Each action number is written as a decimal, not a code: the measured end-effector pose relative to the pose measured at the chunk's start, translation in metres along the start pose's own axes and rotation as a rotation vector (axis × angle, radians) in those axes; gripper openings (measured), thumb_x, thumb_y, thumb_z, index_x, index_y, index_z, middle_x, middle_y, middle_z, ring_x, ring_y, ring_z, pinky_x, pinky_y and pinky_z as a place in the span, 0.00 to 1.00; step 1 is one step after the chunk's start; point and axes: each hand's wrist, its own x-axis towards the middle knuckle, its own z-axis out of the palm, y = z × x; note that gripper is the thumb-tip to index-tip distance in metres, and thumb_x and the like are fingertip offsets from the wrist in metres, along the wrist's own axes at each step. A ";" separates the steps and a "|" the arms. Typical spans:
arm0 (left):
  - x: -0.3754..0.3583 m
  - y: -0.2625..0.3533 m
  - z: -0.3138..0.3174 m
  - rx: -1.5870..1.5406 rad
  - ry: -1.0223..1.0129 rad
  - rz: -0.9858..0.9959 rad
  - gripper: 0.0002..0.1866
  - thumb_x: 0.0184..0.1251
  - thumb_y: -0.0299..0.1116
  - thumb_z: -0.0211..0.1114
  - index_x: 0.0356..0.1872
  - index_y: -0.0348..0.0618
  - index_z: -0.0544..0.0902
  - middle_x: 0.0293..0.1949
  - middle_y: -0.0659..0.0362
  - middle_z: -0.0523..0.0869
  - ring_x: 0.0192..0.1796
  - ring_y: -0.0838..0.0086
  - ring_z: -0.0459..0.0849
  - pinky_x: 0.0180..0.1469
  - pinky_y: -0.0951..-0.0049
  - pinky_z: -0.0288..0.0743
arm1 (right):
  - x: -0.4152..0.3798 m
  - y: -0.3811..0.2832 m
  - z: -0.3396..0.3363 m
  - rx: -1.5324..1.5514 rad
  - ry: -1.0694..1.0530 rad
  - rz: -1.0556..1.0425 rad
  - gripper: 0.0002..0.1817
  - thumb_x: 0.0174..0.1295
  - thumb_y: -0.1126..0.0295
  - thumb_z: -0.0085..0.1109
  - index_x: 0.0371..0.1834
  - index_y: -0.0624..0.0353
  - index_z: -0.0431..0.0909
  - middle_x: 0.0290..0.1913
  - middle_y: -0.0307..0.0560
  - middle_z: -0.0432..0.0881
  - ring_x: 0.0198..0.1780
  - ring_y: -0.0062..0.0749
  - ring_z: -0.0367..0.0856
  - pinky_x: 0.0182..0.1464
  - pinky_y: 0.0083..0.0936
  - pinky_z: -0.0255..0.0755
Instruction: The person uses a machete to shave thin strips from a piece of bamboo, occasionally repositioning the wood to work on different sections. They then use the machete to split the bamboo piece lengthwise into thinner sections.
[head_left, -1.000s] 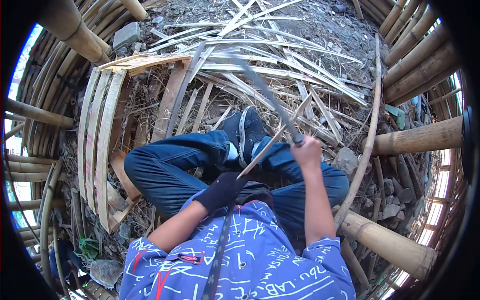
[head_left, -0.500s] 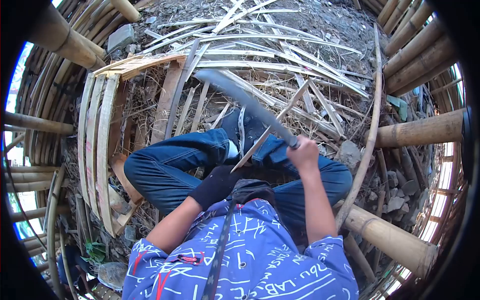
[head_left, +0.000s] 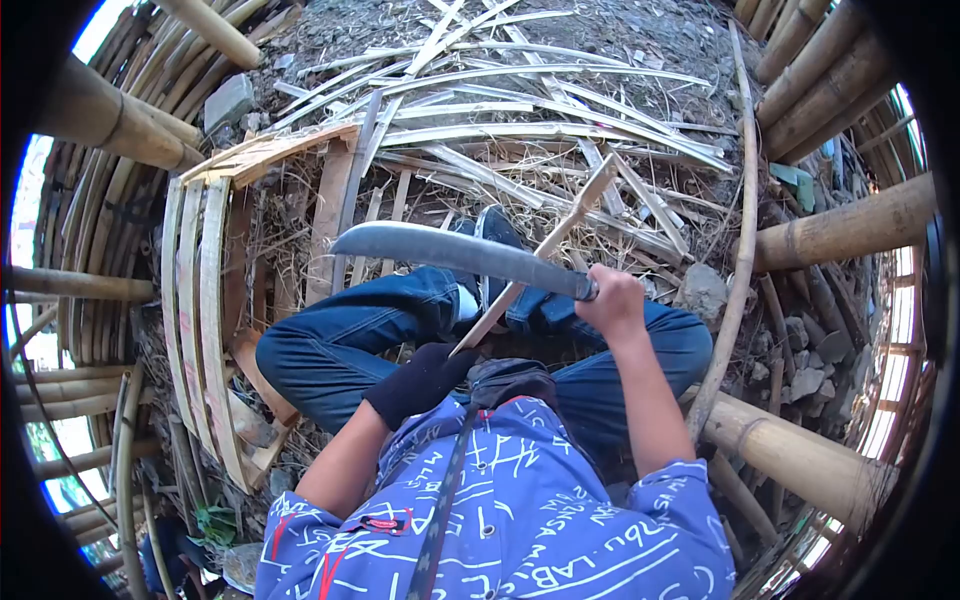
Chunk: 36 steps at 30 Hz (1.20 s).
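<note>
My right hand (head_left: 612,302) is wrapped round the handle of a machete (head_left: 430,246). The long, slightly curved blade points left across my shins, its tip over the wooden frame side. In a black glove, my left hand (head_left: 425,380) rests at my lap, closed on the lower end of a split bamboo strip (head_left: 585,203). That strip slants up and away to the right, and the blade crosses over it near its middle. Beneath both lie my crossed legs in blue jeans (head_left: 340,325), with a dark shoe (head_left: 497,228) showing past the blade.
Several split bamboo strips (head_left: 470,112) lie crisscrossed on the ground ahead. A slatted wooden crate (head_left: 212,270) stands at my left. Thick bamboo poles (head_left: 845,228) jut in from the right, near broken stones (head_left: 705,288). A grey block (head_left: 229,102) sits at the far left.
The machete has swung down toward me, its tip moving left and nearer, from pointing forward to lying nearly across my shins. The left hand keeps the strip in about the same place.
</note>
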 end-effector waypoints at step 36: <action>0.004 0.016 0.009 0.152 0.081 0.085 0.16 0.73 0.38 0.51 0.46 0.33 0.79 0.25 0.46 0.81 0.30 0.68 0.80 0.33 0.65 0.70 | -0.011 -0.002 -0.064 0.244 0.144 0.298 0.09 0.43 0.70 0.66 0.19 0.61 0.75 0.18 0.54 0.77 0.26 0.54 0.79 0.29 0.38 0.73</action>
